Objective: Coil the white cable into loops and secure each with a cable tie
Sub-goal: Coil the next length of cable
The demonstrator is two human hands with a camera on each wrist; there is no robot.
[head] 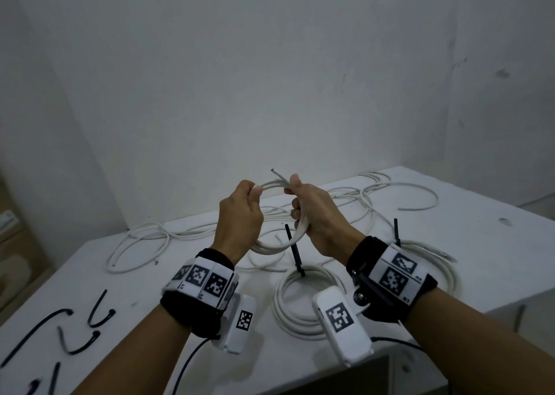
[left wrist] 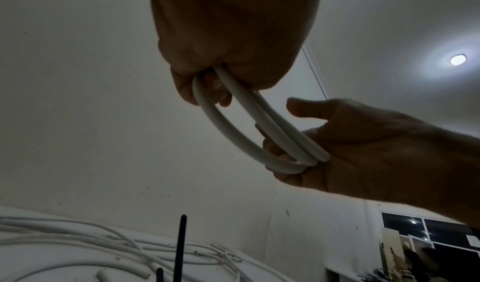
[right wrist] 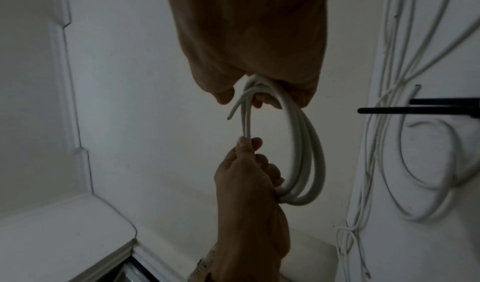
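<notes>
Both hands hold a small coil of white cable up above the table. My left hand pinches the coil's left side between thumb and fingers. On the right side my right hand grips the bunched turns, and the cut cable end sticks up past its thumb. The left wrist view shows the coil running from my left hand to my right hand. The right wrist view shows several turns of the coil between my right hand and my left hand.
A tied coil lies under my wrists, its black tie standing up. Another tied coil with a tie lies to the right. Loose white cables sprawl at the back of the white table. Spare black ties lie front left.
</notes>
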